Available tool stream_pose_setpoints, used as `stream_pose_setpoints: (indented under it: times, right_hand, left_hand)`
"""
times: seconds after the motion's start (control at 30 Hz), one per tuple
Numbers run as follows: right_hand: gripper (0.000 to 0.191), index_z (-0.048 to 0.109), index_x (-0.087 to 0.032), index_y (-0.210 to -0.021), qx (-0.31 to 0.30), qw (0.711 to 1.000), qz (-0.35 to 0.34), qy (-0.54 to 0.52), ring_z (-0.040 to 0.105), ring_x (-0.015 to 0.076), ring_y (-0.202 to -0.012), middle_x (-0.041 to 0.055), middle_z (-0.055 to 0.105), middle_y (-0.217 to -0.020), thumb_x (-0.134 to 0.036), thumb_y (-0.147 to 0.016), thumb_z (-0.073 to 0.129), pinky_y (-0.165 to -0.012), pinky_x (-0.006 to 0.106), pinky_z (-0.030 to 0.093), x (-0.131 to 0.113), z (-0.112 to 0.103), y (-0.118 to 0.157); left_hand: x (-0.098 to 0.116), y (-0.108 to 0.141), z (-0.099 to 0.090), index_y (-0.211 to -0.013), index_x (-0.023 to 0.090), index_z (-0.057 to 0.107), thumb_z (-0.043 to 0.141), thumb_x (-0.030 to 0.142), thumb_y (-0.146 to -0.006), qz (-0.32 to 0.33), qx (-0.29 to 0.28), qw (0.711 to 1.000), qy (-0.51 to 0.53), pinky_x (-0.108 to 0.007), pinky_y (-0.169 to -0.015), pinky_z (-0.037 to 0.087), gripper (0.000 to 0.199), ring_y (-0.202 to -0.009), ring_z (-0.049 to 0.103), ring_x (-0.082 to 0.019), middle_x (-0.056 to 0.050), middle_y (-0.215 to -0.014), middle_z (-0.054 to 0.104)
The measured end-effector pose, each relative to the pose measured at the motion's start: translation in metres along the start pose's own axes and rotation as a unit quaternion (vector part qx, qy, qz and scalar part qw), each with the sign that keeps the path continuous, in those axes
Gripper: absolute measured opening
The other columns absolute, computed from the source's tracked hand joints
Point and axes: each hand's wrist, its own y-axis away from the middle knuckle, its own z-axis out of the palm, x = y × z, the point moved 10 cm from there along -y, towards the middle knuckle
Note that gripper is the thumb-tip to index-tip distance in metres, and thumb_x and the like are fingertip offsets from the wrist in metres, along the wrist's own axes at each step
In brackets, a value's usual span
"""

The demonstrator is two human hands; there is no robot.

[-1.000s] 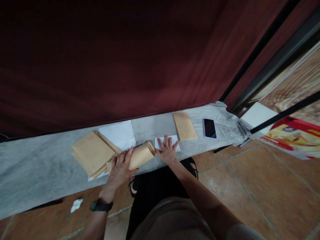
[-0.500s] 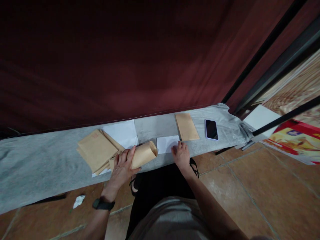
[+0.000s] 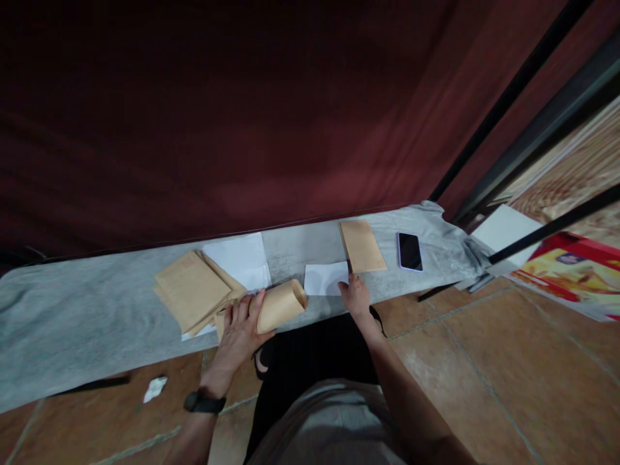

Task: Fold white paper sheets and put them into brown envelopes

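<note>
My left hand (image 3: 241, 329) lies over the left end of a curled brown envelope (image 3: 281, 305), whose open mouth faces right. Its fingers are spread on the paper. At the right edge of a small folded white paper (image 3: 324, 279) is my right hand (image 3: 356, 296), its fingers bent; whether they pinch the edge cannot be made out. Several brown envelopes (image 3: 191, 290) lie in a loose pile at left, partly over white sheets (image 3: 242, 257). Beyond my right hand, another brown envelope (image 3: 363, 245) rests flat.
A phone (image 3: 409, 251) lies at the right on the grey cloth-covered bench (image 3: 87, 310). Behind it rises a dark red curtain (image 3: 290, 161). Black bars and a red-and-yellow box (image 3: 576, 271) are at far right. Crumpled white paper (image 3: 155, 389) is on the tiled floor.
My right hand has shifted slightly right, to the white paper's edge. The curled envelope and my left hand sit slightly lower in view.
</note>
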Motion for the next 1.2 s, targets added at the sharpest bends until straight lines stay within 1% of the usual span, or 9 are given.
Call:
stream_pose_setpoints:
  times: [0.1, 0.23, 0.3, 0.43, 0.63, 0.77, 0.9, 1.03, 1.2]
  right_hand:
    - [0.013, 0.062, -0.017, -0.097, -0.014, 0.998, -0.008, -0.061, 0.068, 0.0247, -0.091, 0.0106, 0.070, -0.094, -0.025, -0.091, 0.052, -0.082, 0.036, 0.054, 0.003, -0.001, 0.000]
    - [0.027, 0.061, -0.019, -0.100, -0.034, 0.988, -0.023, -0.152, 0.068, 0.0191, -0.079, 0.0049, 0.071, -0.091, -0.040, -0.094, 0.044, -0.062, 0.029, 0.058, 0.003, -0.009, 0.005]
    - [0.035, 0.060, -0.019, -0.104, -0.034, 0.973, -0.030, -0.227, 0.068, 0.0190, -0.081, 0.0052, 0.071, -0.096, -0.047, -0.092, 0.043, -0.059, 0.028, 0.059, 0.002, -0.018, 0.008]
    - [0.042, 0.063, -0.019, -0.102, -0.038, 0.926, -0.027, -0.374, 0.066, 0.0203, -0.082, 0.0057, 0.070, -0.096, -0.056, -0.083, 0.054, -0.060, 0.031, 0.060, 0.002, -0.034, 0.012]
    - [0.027, 0.067, -0.020, -0.090, -0.148, 0.941, -0.057, -0.299, 0.062, 0.0177, -0.072, 0.0022, 0.066, -0.083, -0.043, -0.084, 0.055, -0.059, 0.029, 0.059, -0.006, -0.017, 0.021]
    - [0.021, 0.068, -0.021, -0.080, -0.188, 0.953, -0.046, -0.232, 0.061, 0.0167, -0.066, 0.0002, 0.064, -0.073, -0.036, -0.086, 0.055, -0.058, 0.027, 0.056, 0.000, -0.009, 0.022]
    - [0.020, 0.065, -0.021, -0.071, -0.224, 0.948, -0.055, -0.221, 0.057, 0.0144, -0.058, -0.0018, 0.061, -0.064, -0.036, -0.083, 0.058, -0.054, 0.024, 0.051, -0.002, -0.004, 0.020]
    - [0.024, 0.067, -0.020, -0.077, -0.229, 0.939, -0.046, -0.252, 0.055, 0.0138, -0.055, -0.0014, 0.061, -0.066, -0.040, -0.084, 0.055, -0.051, 0.024, 0.047, -0.008, 0.004, 0.024]
    - [0.029, 0.070, -0.019, -0.075, -0.211, 0.938, -0.072, -0.266, 0.059, 0.0169, -0.066, 0.0005, 0.064, -0.069, -0.040, -0.087, 0.054, -0.064, 0.028, 0.046, -0.030, 0.014, 0.036]
  left_hand:
    - [0.000, -0.002, 0.000, -0.161, 0.023, 0.011, 0.074, 0.037, -0.078, -0.008, -0.005, 1.000, 0.005, -0.058, -0.116, 0.025, 0.105, -0.137, 0.043, -0.039, -0.019, -0.146, 0.047]
    - [-0.001, -0.005, -0.001, -0.161, 0.023, 0.011, 0.074, 0.038, -0.078, -0.022, -0.009, 1.000, 0.005, -0.058, -0.116, 0.025, 0.105, -0.137, 0.042, -0.038, -0.018, -0.145, 0.046]
    - [-0.001, -0.006, -0.001, -0.161, 0.023, 0.011, 0.074, 0.038, -0.077, -0.026, -0.012, 1.000, 0.006, -0.058, -0.116, 0.024, 0.106, -0.136, 0.042, -0.037, -0.018, -0.145, 0.046]
    - [0.001, -0.007, -0.002, -0.161, 0.022, 0.011, 0.075, 0.038, -0.076, -0.021, -0.011, 1.000, 0.008, -0.058, -0.117, 0.023, 0.108, -0.136, 0.042, -0.037, -0.018, -0.145, 0.045]
    - [0.002, -0.009, -0.001, -0.161, 0.021, 0.012, 0.076, 0.038, -0.075, -0.011, -0.007, 1.000, -0.007, -0.058, -0.117, 0.021, 0.108, -0.137, 0.041, -0.038, -0.019, -0.147, 0.044]
    - [0.003, -0.009, 0.002, -0.161, 0.022, 0.012, 0.076, 0.039, -0.074, -0.002, -0.013, 1.000, -0.013, -0.058, -0.117, 0.020, 0.109, -0.138, 0.040, -0.039, -0.019, -0.149, 0.044]
    - [0.005, -0.012, 0.003, -0.161, 0.022, 0.014, 0.077, 0.039, -0.074, 0.010, -0.009, 1.000, -0.001, -0.060, -0.118, 0.019, 0.109, -0.139, 0.039, -0.040, -0.019, -0.148, 0.044]
    - [0.011, -0.018, 0.000, -0.161, 0.020, 0.015, 0.078, 0.039, -0.073, 0.018, -0.003, 1.000, 0.007, -0.060, -0.118, 0.018, 0.110, -0.139, 0.039, -0.040, -0.020, -0.148, 0.045]
    - [0.032, -0.026, -0.007, -0.161, 0.020, 0.015, 0.079, 0.039, -0.073, 0.053, 0.008, 0.998, 0.016, -0.060, -0.119, 0.017, 0.110, -0.141, 0.038, -0.039, -0.020, -0.149, 0.044]
